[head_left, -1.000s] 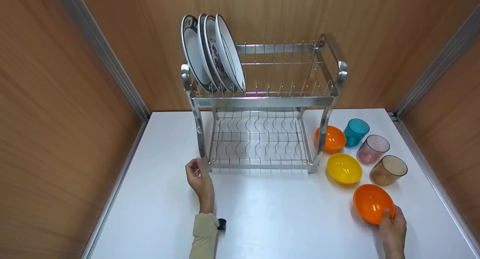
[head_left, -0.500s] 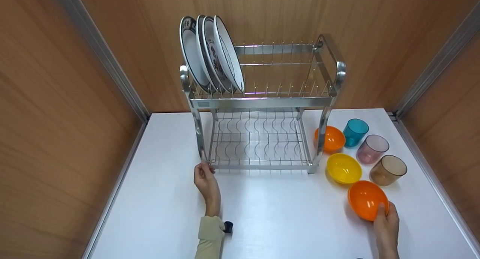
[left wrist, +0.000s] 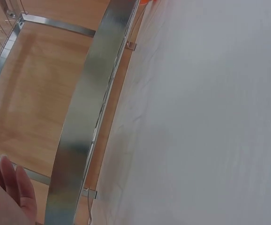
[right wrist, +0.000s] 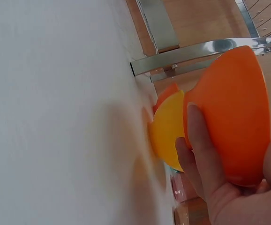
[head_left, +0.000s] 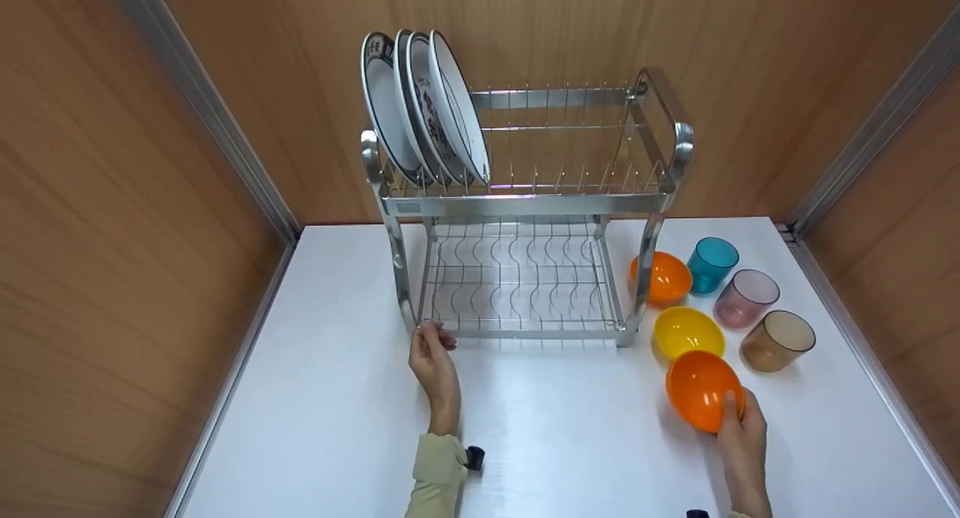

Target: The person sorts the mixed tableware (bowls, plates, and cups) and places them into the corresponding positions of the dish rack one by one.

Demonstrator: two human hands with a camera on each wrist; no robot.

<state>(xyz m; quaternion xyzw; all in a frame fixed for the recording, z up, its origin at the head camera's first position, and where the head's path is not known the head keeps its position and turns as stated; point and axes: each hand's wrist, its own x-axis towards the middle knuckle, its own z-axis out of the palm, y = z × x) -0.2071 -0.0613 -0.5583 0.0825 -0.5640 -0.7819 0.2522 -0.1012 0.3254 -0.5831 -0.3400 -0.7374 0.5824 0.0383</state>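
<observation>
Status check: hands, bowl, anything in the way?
Right hand holds orange bowl, tilted, off table. Left hand near rack, contact unclear. Yellow bowl just beyond, possible obstacle.

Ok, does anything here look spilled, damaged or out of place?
Nothing stands out: I see no spill or breakage. The plates lean in the rack, the cups stand upright, and the tilted orange bowl is held by the right hand.

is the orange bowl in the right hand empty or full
Empty: in the head view, the orange bowl, held by the right hand, shows only a bare, glossy inside.
</observation>
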